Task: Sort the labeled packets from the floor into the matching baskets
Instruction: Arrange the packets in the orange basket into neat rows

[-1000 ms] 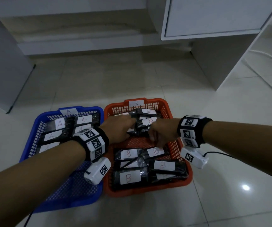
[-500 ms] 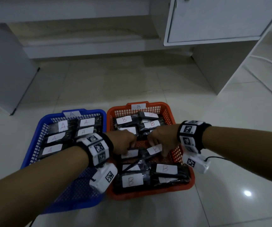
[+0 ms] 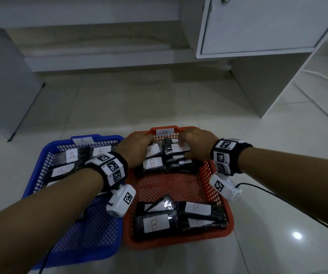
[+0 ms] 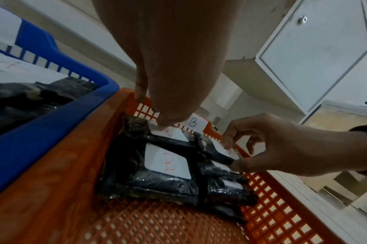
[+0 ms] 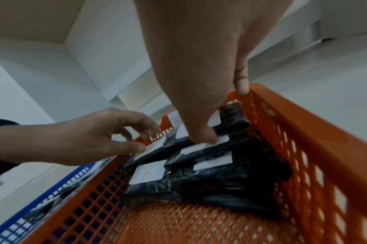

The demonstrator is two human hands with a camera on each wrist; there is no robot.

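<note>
The orange basket (image 3: 214,175) labelled B stands beside the blue basket (image 3: 92,234) labelled A. Both hands are at the orange basket's far end. My left hand (image 3: 139,147) pinches a black B packet (image 3: 155,150) at its white label, thumb and fingers (image 5: 142,145) closed on its edge. My right hand (image 3: 192,143) pinches another B packet (image 3: 179,148), thumb (image 5: 203,138) on the label, atop a stack. One more B packet (image 4: 168,163) lies just in front. Several B packets (image 3: 156,223) fill the near end. A packets (image 3: 71,155) lie in the blue basket.
A white cabinet (image 3: 258,26) hangs over the floor at the back right, with its side panel (image 3: 262,86) reaching down. A grey panel (image 3: 5,91) stands at the left. A black cable (image 3: 277,198) runs over the tiles on the right.
Both hands went from the middle of the orange basket to its far end, taking two B packets along. The basket's middle now shows bare mesh.
</note>
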